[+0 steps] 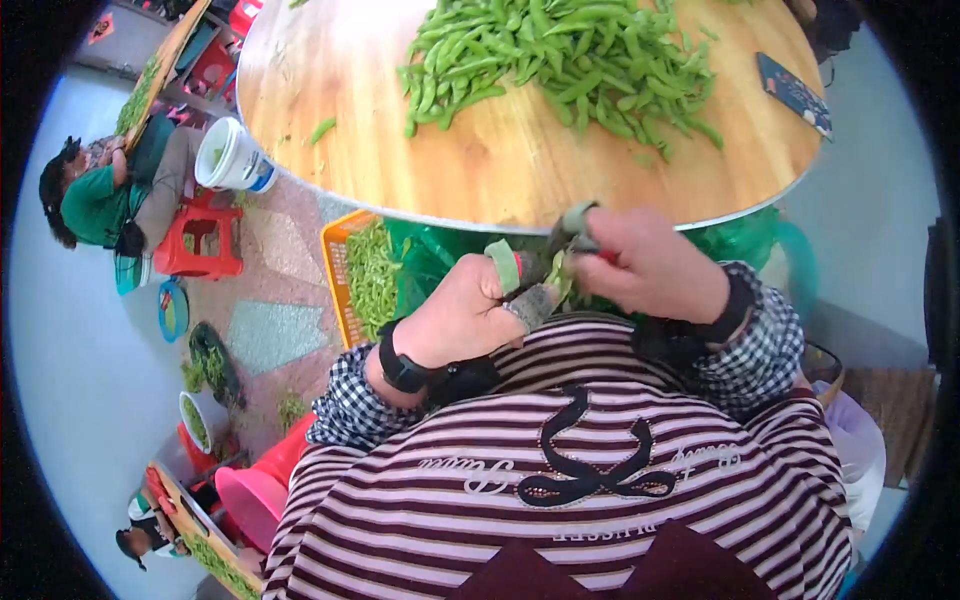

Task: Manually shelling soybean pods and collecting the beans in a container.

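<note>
My left hand [469, 304] and my right hand [656, 262] meet just below the near edge of a round wooden table [465, 172]. Between their fingertips a light green bean pod [557, 271] is pinched, partly hidden by the fingers. Strips of green and grey wrapping cover the thumbs and some fingers of both hands. A large heap of green bean pods [555, 60] lies on the tabletop beyond my hands. One loose pod [323, 130] rests apart, to the left of the heap.
Under the table edge stand an orange crate [330, 247] of shelled beans and a green plastic bag [431, 251]. A white bucket [225, 157] is at left, near a red stool [199, 244] and a seated person [97, 195]. A patterned dark phone-like object [793, 94] lies at the table's right.
</note>
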A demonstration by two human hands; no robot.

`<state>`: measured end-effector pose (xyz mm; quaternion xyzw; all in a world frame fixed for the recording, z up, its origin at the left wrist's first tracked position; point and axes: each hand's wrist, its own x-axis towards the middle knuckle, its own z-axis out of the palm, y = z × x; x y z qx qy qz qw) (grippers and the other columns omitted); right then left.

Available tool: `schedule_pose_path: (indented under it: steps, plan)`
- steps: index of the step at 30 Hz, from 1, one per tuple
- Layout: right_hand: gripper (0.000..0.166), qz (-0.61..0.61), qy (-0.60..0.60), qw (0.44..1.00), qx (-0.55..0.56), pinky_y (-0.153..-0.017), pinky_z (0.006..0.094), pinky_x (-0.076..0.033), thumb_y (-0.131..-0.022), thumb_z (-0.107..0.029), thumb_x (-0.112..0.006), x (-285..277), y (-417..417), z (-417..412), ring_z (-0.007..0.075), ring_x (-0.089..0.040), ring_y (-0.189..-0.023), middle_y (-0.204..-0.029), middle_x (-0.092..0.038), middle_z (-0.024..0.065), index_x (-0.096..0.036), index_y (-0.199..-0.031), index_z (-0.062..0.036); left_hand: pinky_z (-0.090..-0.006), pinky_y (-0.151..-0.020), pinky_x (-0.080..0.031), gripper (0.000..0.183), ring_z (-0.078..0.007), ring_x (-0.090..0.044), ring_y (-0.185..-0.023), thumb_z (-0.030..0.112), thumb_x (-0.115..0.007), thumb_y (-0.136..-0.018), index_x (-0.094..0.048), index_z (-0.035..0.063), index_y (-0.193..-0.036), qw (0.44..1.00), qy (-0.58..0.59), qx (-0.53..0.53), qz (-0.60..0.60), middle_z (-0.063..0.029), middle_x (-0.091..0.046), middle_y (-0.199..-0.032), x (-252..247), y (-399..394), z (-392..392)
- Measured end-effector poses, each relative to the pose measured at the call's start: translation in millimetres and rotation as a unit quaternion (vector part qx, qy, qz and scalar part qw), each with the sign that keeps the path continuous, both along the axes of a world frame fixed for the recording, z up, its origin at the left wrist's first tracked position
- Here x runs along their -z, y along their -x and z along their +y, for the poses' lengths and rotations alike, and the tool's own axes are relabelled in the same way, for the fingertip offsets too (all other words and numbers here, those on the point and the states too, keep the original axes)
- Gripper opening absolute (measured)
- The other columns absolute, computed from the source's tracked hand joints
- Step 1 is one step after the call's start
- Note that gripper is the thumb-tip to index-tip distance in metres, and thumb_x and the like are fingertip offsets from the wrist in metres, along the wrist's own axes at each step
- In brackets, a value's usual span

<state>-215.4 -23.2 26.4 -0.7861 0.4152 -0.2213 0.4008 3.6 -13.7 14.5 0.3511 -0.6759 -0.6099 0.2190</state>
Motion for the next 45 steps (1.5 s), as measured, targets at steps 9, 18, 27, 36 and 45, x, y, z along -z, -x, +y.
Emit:
schedule_pose_path:
  steps: [9, 18, 27, 36, 45]
  plan:
    - [0.022, 0.002, 0.164, 0.985, 0.056, -0.052, 0.0419, -0.049, -0.082, -0.016, -0.059, 7, -26, 20, 0.0348, -0.059, -0.061, -0.068, -0.055, 0.0169, -0.050, -0.092, 0.0006, -0.0234, -0.067, -0.045, 0.034, -0.0092, -0.053, -0.074, -0.004, -0.038, -0.081, -0.056, 0.0013, -0.109, 0.988, -0.073, -0.099, 0.093, 0.0000, -0.056, -0.083, 26, 7, 9]
    - [0.021, 0.003, 0.163, 0.982, 0.090, -0.051, 0.0419, -0.047, -0.079, -0.018, -0.063, -5, -13, 25, 0.0357, -0.056, -0.054, -0.062, -0.054, 0.0137, -0.057, -0.085, 0.0004, -0.0293, -0.072, -0.048, 0.037, -0.0181, -0.060, -0.078, -0.006, -0.041, -0.076, -0.060, -0.0004, -0.107, 0.982, 0.110, -0.130, 0.081, -0.0075, -0.063, -0.089, 17, 29, 7]
    - [0.019, -0.021, 0.147, 0.976, 0.157, -0.054, 0.0365, -0.048, -0.078, -0.007, -0.060, -15, 16, 25, 0.0341, -0.059, -0.060, -0.070, -0.059, 0.0167, -0.059, -0.096, -0.0005, -0.0302, -0.074, -0.050, 0.034, -0.0224, -0.065, -0.083, -0.008, -0.045, -0.078, -0.061, 0.0008, -0.107, 0.984, 0.114, -0.124, 0.052, -0.0151, -0.064, -0.089, 8, 36, 0]
    - [0.026, 0.095, 0.120, 0.969, 0.195, -0.072, 0.0404, -0.049, -0.087, -0.018, -0.056, -9, 50, -14, 0.0385, -0.060, -0.085, -0.090, -0.060, 0.0215, -0.056, -0.109, -0.0027, -0.0285, -0.070, -0.047, 0.020, -0.0180, -0.059, -0.078, 0.004, -0.054, -0.090, -0.060, -0.0016, -0.109, 0.987, 0.108, -0.117, 0.031, -0.0075, -0.063, -0.088, 8, 10, -6]
    - [0.015, 0.329, 0.234, 0.877, 0.261, -0.058, 0.0463, -0.051, -0.082, -0.008, -0.052, -7, 120, -43, 0.0372, -0.062, -0.068, -0.088, -0.056, 0.0179, -0.054, -0.096, -0.0035, -0.0297, -0.075, -0.048, 0.032, -0.0202, -0.061, -0.084, 0.007, -0.063, -0.082, -0.059, -0.0004, -0.113, 0.870, 0.258, -0.282, -0.312, -0.0126, -0.063, -0.096, -17, -100, 24]
